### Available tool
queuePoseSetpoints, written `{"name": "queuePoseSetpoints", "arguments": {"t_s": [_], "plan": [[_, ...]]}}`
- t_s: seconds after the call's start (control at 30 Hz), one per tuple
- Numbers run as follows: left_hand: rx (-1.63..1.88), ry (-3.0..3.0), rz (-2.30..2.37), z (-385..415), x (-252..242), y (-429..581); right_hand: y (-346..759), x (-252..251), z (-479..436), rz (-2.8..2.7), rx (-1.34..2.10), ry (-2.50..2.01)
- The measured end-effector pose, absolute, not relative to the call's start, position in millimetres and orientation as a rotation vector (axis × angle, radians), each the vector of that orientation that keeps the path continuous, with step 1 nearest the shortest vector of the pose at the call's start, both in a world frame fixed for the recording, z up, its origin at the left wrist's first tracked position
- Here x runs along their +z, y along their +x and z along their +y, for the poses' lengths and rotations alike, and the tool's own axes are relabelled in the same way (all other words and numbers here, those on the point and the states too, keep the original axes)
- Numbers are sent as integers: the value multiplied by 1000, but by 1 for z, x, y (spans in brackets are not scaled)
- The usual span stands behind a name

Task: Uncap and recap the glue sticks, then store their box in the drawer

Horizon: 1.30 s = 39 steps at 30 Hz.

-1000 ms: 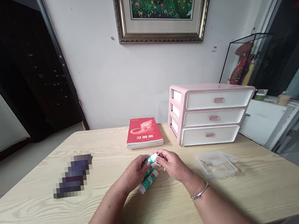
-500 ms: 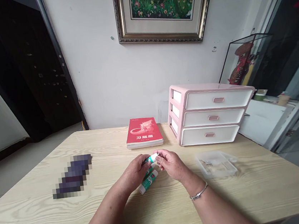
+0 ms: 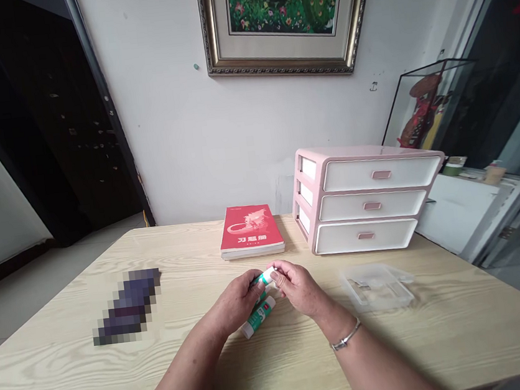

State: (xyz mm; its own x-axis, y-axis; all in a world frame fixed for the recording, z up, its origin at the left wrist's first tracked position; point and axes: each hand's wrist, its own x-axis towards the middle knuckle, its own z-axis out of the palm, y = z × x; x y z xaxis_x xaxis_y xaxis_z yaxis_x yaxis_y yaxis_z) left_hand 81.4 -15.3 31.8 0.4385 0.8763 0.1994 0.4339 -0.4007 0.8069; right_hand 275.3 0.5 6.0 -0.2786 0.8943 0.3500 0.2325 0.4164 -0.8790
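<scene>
Both hands meet over the middle of the wooden table (image 3: 74, 379). My left hand (image 3: 237, 301) is closed round the green-and-white body of a glue stick (image 3: 264, 276). The fingers of my right hand (image 3: 299, 287) pinch its white cap end. The stick is held tilted a little above the table. Under the hands lie two more glue sticks; one (image 3: 258, 318) shows fully and the other is mostly hidden by my fingers. A silver bracelet (image 3: 346, 335) sits on my right wrist.
A red book (image 3: 250, 230) lies at the far middle of the table. A pink three-drawer organiser (image 3: 364, 205) stands at the far right with its drawers closed. A clear plastic box (image 3: 378, 285) lies right of my hands. A blurred dark object (image 3: 127, 305) lies to the left.
</scene>
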Motion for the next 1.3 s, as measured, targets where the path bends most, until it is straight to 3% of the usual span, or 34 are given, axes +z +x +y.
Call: {"name": "queuePoseSetpoints", "arguments": {"t_s": [0.27, 0.5, 0.7, 1.0, 1.3], "plan": [[704, 1725, 887, -16, 36, 74, 278, 18, -11, -1849, 811, -893], [754, 1905, 954, -18, 38, 76, 275, 13, -7, -1820, 768, -1001], [897, 2078, 1151, -15, 27, 85, 268, 2, 2, -1626, 908, -1164], [785, 2016, 1055, -18, 40, 74, 276, 15, -11, -1758, 873, -1003], [792, 2108, 1106, -16, 31, 77, 272, 10, -4, -1602, 1107, -1098]]}}
